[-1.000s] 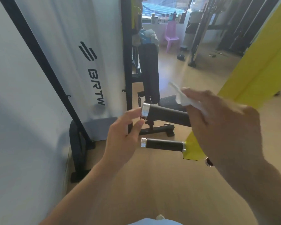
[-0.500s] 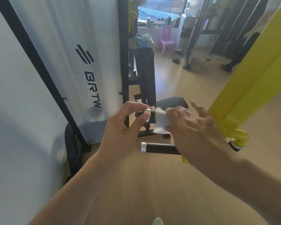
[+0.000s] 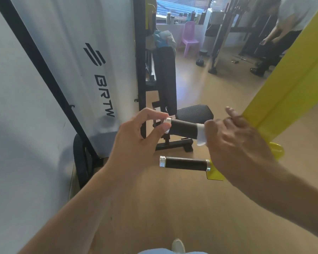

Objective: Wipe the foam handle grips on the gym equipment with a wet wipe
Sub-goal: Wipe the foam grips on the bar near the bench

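Mid-frame, left hand [image 3: 136,142] pinches the upper black foam grip's [image 3: 184,128] silver end cap [image 3: 167,121], steadying it; right hand [image 3: 235,142] wraps white wet wipe [image 3: 201,134] around it

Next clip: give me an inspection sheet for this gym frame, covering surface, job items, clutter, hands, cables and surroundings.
Surface: tan wooden floor.
Job's things: upper black foam handle grip with white wet wipe wrapped at its right end; lower black foam handle grip untouched.
Clutter: dark dumbbell on the floor.
Grippers: left hand pinches the upper grip's silver end cap; right hand holds the wipe on the grip.
Cables: nothing seen.
Surroundings: yellow machine arm, white BRTW panel, pink plastic chair, a person in the background.
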